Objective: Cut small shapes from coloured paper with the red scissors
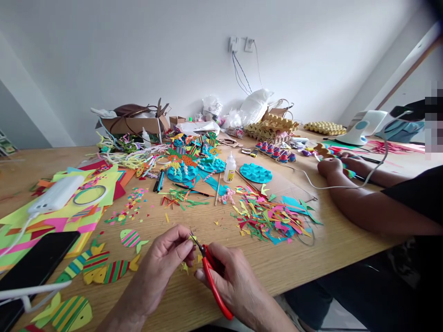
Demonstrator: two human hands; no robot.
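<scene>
Red-handled scissors (215,288) are gripped in my right hand (238,279), their narrow blades pointing up and left. My left hand (173,251) is closed in a pinch on a small yellow paper piece (194,239), partly hidden by the fingertips. The blade tips are right at this piece; whether they touch it I cannot tell. Just below my hands a few yellow paper scraps (185,267) lie on the table. Left of my left hand are striped paper fish, among them a pink-and-green fish (130,238) and a red-and-green fish (117,271).
A heap of paper scraps (273,214) lies ahead to the right. A glue bottle (230,169) stands between blue egg-carton pieces (256,173). At left are a black phone (38,272) and coloured paper sheets (110,186). A co-worker's arms (356,203) rest at right, near a white cable (311,184).
</scene>
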